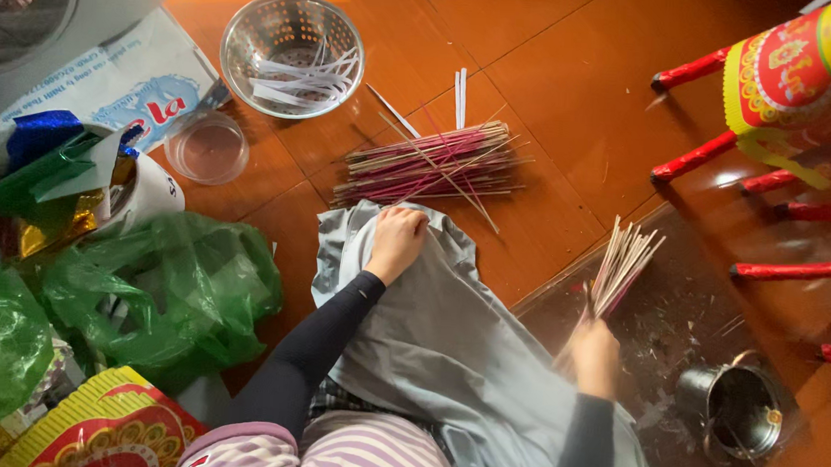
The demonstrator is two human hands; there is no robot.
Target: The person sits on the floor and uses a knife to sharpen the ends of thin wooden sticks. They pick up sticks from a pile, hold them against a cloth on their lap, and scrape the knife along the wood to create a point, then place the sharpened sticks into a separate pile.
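Note:
My left hand (397, 242) rests closed on the top edge of a grey cloth (448, 347) draped over my lap and the floor. A bundle of thin sticks (622, 266) fans upward from the grip of my right hand (595, 355), over a clear plastic sheet (693, 302). A larger pile of pink and tan sticks (428, 164) lies on the wooden floor just beyond my left hand.
A metal colander (291, 55) with white paper strips and a clear plastic lid (206, 147) sit at the far left. Green plastic bags (166, 288) crowd the left. A small metal cup (742, 411) stands at lower right. Red-tipped decorated sticks (782, 184) lie at right.

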